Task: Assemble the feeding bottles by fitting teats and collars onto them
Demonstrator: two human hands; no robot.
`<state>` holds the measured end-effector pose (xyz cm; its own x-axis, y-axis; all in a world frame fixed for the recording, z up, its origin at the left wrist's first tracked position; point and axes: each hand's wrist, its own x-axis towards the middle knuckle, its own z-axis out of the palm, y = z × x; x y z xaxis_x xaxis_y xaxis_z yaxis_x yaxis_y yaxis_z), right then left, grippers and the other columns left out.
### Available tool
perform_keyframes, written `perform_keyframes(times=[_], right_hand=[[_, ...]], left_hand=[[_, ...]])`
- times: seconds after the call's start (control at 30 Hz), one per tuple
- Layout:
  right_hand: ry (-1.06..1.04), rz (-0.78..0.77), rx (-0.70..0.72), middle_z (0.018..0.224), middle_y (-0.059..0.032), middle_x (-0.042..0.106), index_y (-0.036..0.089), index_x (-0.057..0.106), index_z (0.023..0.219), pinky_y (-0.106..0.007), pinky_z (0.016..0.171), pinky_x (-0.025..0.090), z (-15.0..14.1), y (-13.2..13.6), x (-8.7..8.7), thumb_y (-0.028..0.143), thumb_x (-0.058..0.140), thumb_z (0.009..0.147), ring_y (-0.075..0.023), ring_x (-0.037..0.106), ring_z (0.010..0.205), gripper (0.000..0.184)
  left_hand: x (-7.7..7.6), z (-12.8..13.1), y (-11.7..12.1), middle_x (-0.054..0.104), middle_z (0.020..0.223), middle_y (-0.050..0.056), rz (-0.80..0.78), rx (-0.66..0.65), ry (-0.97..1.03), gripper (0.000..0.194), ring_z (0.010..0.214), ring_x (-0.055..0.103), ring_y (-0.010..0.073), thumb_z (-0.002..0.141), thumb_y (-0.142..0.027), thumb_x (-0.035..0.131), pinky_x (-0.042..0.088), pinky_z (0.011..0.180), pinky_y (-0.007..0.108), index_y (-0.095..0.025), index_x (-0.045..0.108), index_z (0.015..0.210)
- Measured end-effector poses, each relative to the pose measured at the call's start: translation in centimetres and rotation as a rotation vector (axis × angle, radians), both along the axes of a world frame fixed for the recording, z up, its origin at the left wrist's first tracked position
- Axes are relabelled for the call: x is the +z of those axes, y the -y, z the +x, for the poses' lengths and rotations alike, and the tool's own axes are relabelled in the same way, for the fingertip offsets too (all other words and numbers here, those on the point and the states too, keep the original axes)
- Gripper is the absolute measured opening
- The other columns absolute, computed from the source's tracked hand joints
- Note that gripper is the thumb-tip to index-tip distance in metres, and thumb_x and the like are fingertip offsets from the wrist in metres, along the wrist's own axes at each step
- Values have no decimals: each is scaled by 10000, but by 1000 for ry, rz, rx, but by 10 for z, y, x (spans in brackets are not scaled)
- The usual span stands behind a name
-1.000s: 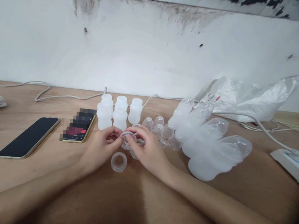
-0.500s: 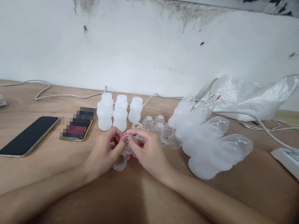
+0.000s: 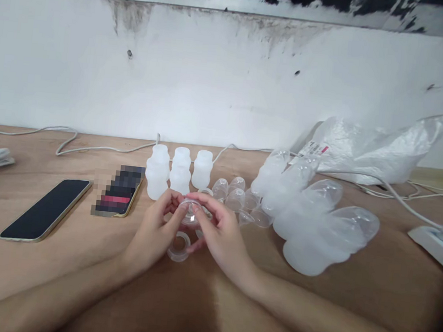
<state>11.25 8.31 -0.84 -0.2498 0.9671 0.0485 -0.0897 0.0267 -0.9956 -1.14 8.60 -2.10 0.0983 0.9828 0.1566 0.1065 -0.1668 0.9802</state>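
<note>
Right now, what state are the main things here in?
Clear piece: held between left fingers and right fingers
Clear ring: set down, hole showing
White bottles: upright, without domes
Loose domes: clustered together
Bottles at right: domes on
Left phone: flat, screen dark
Right phone: flat, screen lit
Plastic bag: crumpled
Power strip: on or off, can't tell
White cable: loosely curved

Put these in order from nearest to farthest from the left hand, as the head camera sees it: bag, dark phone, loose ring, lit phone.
From the left hand:
1. Loose ring: on the table, close by to its right.
2. Lit phone: to its left.
3. Dark phone: farther left.
4. Bag: far right, by the wall.
</note>
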Motion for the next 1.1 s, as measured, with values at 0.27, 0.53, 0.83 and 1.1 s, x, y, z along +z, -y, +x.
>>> perform_keyframes(times=[0.27, 0.53, 0.83, 1.1], right_hand=[[-124, -100, -71, 998, -45, 630, 213, 588, 950, -236, 413, 548, -4, 4, 0, 274, 508, 790, -121, 636, 532, 188], [33, 9, -13, 989, -48, 616, 195, 584, 947, -208, 425, 534, 2, -4, -3, 253, 496, 806, -91, 621, 525, 176], [52, 139, -82, 1040, -47, 571, 214, 513, 995, -223, 499, 549, 4, -3, 0, 287, 528, 799, -133, 642, 703, 210], [285, 312, -99, 1068, -19, 600, 240, 582, 1033, -200, 486, 529, 8, -8, 2, 272, 495, 824, -108, 628, 661, 229]], left_hand=[[8, 8, 5, 430, 627, -72, 16, 58, 30, 195, 439, 397, 37, 797, -310, 510, 363, 355, 125, -188, 416, 677], [-3, 4, 3, 447, 672, -50, 2, 5, -22, 211, 583, 493, 94, 817, -362, 490, 503, 502, 221, -194, 414, 715], [1, -4, -8, 489, 658, -44, 131, 134, -104, 206, 611, 508, 93, 822, -337, 495, 424, 561, 205, -184, 430, 700], [1, -4, -7, 576, 711, -5, 157, 95, -97, 186, 566, 559, 117, 803, -365, 519, 439, 400, 181, -181, 531, 820]])
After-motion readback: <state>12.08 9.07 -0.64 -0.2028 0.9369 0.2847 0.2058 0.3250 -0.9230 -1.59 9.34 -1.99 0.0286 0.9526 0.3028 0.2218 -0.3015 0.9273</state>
